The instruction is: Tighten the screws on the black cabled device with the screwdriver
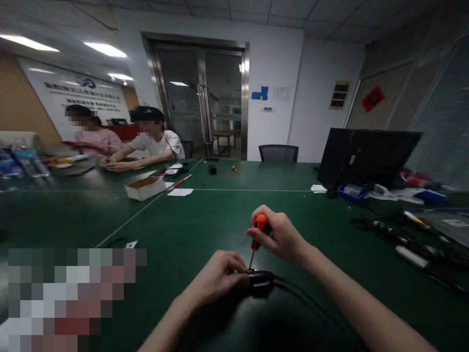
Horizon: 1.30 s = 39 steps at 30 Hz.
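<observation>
My right hand [280, 232] is closed round the orange-and-black handle of a screwdriver [261, 222], its shaft pointing down and slightly left. The tip meets the top of a small black glossy device [261, 282], near its left end; whether it sits in a screw cannot be made out. Thumb and fingers of my left hand [225, 271] grip the left end of that device and steady it close to the green tabletop. A dark cable [311, 298] runs from the device's right side toward the lower right.
Across the green table [220, 215] lie an open white box [144, 188], a second orange screwdriver [235, 169] and a small black block [212, 169]. A black monitor [368, 156], cables and a blue tray [351, 191] occupy the right. Two people sit at the far left; a pixelated patch covers the lower left.
</observation>
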{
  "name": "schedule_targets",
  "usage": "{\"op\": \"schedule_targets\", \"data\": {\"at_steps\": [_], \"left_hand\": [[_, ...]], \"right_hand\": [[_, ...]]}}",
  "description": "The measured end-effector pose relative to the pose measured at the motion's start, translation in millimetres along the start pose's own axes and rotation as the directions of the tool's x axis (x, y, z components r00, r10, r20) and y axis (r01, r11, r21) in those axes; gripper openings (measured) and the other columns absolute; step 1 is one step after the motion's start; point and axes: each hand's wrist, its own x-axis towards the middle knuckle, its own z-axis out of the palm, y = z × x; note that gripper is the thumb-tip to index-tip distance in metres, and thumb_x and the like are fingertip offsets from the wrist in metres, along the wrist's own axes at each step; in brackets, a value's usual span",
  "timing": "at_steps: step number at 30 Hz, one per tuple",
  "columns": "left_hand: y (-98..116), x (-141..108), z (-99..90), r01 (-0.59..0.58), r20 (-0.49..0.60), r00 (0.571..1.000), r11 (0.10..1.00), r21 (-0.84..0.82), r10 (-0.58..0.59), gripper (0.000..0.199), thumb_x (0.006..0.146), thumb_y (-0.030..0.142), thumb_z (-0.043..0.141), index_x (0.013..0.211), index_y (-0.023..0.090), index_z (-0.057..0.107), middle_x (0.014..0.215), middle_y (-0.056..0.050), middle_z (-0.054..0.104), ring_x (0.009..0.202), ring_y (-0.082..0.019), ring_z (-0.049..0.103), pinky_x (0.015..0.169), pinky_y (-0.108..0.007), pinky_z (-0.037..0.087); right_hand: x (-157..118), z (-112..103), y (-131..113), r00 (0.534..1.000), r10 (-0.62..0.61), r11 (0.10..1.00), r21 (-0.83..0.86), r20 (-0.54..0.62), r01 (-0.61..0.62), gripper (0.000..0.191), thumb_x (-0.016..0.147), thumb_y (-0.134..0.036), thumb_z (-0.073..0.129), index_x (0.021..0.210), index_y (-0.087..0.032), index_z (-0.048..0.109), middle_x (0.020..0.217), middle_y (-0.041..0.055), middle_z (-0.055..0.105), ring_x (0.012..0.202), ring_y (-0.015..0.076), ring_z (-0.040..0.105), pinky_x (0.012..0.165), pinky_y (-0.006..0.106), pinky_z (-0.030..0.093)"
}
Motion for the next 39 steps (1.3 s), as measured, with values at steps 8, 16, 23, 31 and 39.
{"op": "schedule_targets", "data": {"at_steps": [8,16,23,31,39], "left_hand": [[-1.7,1.3,-0.4,0.0,0.006,1.0,0.999,0.048,-0.001,0.019,0.085,0.025,0.065,0.077,0.019,0.081,0.09,-0.004,0.073,0.084,-0.019,0.067,0.078,-0.025,0.047],[-2.6,1.3,-0.1,-0.003,0.012,1.0,0.998,0.068,0.002,0.021,0.085,0.026,0.063,0.077,0.02,0.081,0.091,-0.004,0.073,0.084,-0.018,0.066,0.078,-0.025,0.048],[-1.3,0.4,-1.1,0.009,0.033,0.999,0.998,0.062,-0.011,0.02,0.086,0.024,0.063,0.078,0.02,0.081,0.096,-0.004,0.073,0.088,-0.019,0.066,0.079,-0.025,0.048],[-3.2,2.7,-0.4,0.011,0.035,0.999,0.997,0.08,-0.014,0.019,0.086,0.021,0.064,0.078,0.019,0.081,0.091,-0.003,0.073,0.084,-0.017,0.066,0.077,-0.024,0.046],[-2.8,1.8,-0.5,-0.012,0.025,1.0,0.999,0.042,0.011,0.02,0.086,0.02,0.063,0.078,0.02,0.081,0.092,-0.004,0.073,0.087,-0.018,0.066,0.079,-0.024,0.047]], "right_hand": [[1.3,9.2,6.4,1.0,0.02,0.999,-0.04,0.019,-0.019,0.036,0.091,-0.056,0.059,0.088,-0.022,0.047,0.065,-0.0054,0.052,0.052,0.0095,0.046,0.052,0.021,0.035],[-0.2,10.2,7.4,1.0,0.001,0.999,-0.05,0.01,-0.001,0.029,0.091,-0.046,0.064,0.09,-0.021,0.048,0.066,-0.006,0.052,0.053,0.009,0.046,0.052,0.02,0.035],[-2.2,11.6,6.4,1.0,0.01,0.999,-0.045,0.017,-0.009,0.028,0.089,-0.04,0.067,0.091,-0.022,0.047,0.065,-0.0072,0.05,0.052,0.0089,0.047,0.051,0.02,0.035],[-3.0,10.1,5.3,0.998,0.007,0.997,-0.084,0.066,-0.002,0.024,0.092,-0.03,0.065,0.107,-0.02,0.049,0.074,-0.0039,0.058,0.06,0.0115,0.058,0.058,0.023,0.045],[-1.4,-1.1,-9.8,0.981,-0.118,0.987,-0.091,0.154,0.133,0.041,0.09,-0.01,0.057,0.13,-0.018,0.054,0.103,0.0056,0.067,0.086,0.0145,0.064,0.076,0.028,0.052]]}}
